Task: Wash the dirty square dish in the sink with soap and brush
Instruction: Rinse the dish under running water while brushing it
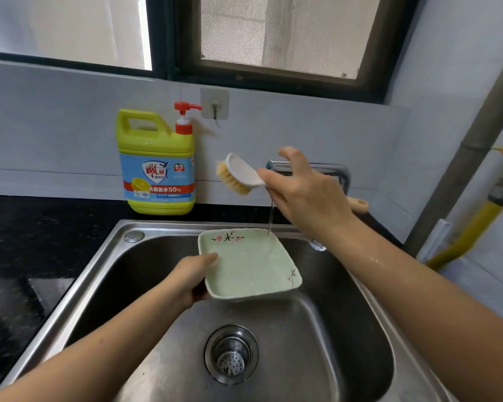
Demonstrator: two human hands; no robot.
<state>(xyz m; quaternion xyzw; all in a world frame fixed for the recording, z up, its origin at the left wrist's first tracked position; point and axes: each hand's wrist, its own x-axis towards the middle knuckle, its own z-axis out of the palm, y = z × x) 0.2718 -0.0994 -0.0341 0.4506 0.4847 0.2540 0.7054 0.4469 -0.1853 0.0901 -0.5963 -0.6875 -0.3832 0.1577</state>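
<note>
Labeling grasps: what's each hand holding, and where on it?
Left hand grips the square dish by its left rim, thumb inside. Right hand holds the brush by its handle, behind the head.

Scene was viewed through a single head-worn wide-angle camera, pointed forward and down, stainless steel sink framed close below, dark-framed window caught at top edge.

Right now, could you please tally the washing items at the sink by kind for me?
Square dish: 1, gripped by the left hand
Brush: 1, held by the right hand
Soap bottle: 1
Total: 3
</note>
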